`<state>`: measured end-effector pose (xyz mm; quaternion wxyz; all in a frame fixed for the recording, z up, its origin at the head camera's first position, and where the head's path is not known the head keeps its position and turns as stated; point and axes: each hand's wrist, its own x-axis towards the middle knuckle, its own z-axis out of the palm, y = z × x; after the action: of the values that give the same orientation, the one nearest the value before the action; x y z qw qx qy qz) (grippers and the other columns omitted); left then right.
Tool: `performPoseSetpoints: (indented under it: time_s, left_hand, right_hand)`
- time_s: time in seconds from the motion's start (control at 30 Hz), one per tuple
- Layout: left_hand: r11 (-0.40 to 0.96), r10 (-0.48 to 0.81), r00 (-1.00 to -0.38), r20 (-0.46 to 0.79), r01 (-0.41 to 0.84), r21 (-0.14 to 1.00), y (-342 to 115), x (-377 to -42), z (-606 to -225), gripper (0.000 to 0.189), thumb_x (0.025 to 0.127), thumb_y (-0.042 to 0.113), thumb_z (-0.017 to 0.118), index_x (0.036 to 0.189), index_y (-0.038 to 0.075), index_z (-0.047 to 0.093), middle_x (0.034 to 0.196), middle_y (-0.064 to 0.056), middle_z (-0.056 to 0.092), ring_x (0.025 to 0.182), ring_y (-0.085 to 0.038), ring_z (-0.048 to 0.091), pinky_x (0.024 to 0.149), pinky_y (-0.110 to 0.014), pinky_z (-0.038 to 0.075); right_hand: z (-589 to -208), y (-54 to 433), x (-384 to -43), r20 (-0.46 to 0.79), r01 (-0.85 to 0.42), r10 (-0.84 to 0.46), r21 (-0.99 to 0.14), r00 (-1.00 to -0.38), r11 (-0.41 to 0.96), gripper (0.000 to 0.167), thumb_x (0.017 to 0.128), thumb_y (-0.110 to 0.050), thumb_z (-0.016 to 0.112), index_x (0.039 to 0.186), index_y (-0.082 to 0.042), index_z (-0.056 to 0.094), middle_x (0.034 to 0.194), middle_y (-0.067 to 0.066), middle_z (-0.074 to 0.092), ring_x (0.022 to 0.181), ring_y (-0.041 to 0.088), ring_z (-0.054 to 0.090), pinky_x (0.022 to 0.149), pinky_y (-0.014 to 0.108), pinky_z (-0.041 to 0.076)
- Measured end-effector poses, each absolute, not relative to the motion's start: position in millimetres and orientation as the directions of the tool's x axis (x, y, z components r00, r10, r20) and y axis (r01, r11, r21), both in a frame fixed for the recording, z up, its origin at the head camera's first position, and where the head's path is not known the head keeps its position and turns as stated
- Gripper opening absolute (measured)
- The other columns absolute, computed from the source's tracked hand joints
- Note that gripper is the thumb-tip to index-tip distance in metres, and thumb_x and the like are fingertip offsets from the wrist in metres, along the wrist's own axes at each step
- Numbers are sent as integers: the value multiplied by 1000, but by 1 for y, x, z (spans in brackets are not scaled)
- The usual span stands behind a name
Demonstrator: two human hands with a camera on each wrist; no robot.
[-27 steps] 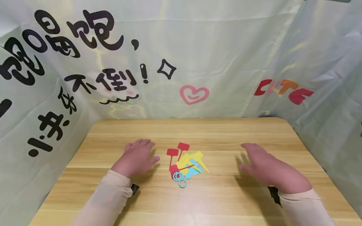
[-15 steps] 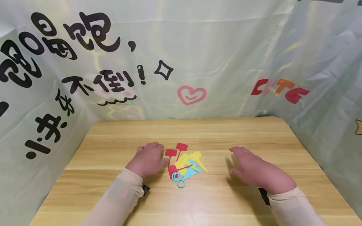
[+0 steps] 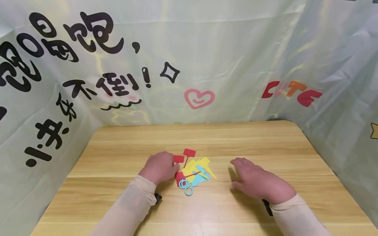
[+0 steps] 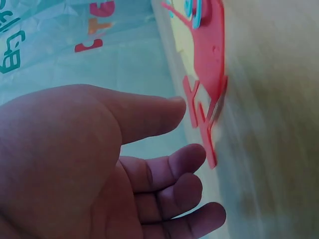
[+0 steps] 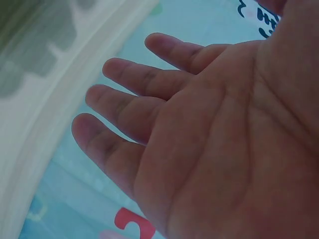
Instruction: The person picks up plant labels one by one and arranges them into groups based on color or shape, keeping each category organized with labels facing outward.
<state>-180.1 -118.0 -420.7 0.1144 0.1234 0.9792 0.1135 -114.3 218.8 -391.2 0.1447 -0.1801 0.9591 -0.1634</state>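
Observation:
Flat plastic tags lie in a small pile at the middle of the wooden table. They include red tags [image 3: 189,152] with rectangular heads and thin stems, yellow T-shaped tags [image 3: 190,171] and light blue tags with rings [image 3: 189,191]. My left hand [image 3: 160,167] is at the pile's left edge, its thumb overlapping a red tag [image 3: 178,159] in the head view. The left wrist view shows its thumb and loosely bent fingers apart, with nothing between them, beside the red tags [image 4: 208,55]. My right hand [image 3: 258,178] hovers right of the pile, fingers extended, palm bare in the right wrist view.
The wooden table [image 3: 124,137] has rounded far corners. Pale cloth [image 3: 236,59] printed with black characters, a pink heart and coloured letters hangs behind it and along both sides. A black strap piece [image 3: 267,207] shows at the right wrist.
My left hand has moved right, up to the red tags, its fingers now more bent. My right hand has come left toward the pile. The tags lie as before.

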Motion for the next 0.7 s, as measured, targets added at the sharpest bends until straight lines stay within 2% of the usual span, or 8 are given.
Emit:
performPoseSetpoints:
  time_s: [0.1,0.23,0.37,0.47,0.7]
  left_hand:
    - [945,265,-939,-220,208,253,-115,-180,-423,51,104,40,73,62,16,59,62,-1,50,68,-21,55,76,-44,46]
    - [945,270,-937,-220,214,248,-113,-179,-424,53,105,39,73,60,16,57,57,1,46,65,-21,54,71,-41,46]
    - [943,272,-938,-214,215,256,-112,-179,-425,52,105,37,73,60,15,57,56,1,46,63,-21,54,68,-39,45]
    - [942,268,-940,-213,210,261,-111,-180,-425,49,105,35,74,62,15,59,58,-1,50,62,-21,55,66,-38,45]
    - [948,233,-947,-223,170,268,-109,-181,-427,37,103,29,74,71,14,64,66,-4,58,62,-23,58,62,-36,48]
  right_hand:
    - [-394,215,-114,-231,-307,-402,-358,-886,882,75,101,-28,81,156,9,48,162,33,47,151,53,45,116,72,41]
    - [-397,210,-112,-244,-313,-409,-352,-880,882,72,101,-27,81,155,8,50,161,32,49,149,52,48,117,69,42]
    - [-398,205,-112,-274,-298,-403,-352,-874,887,70,101,-27,82,154,7,53,163,30,47,152,52,45,118,70,40]
    - [-400,202,-112,-299,-285,-395,-351,-869,892,67,101,-28,82,153,4,56,164,30,46,154,53,42,118,73,38]
    - [-405,200,-113,-320,-291,-400,-339,-859,895,59,101,-28,82,149,0,61,164,31,46,151,54,46,115,74,41]
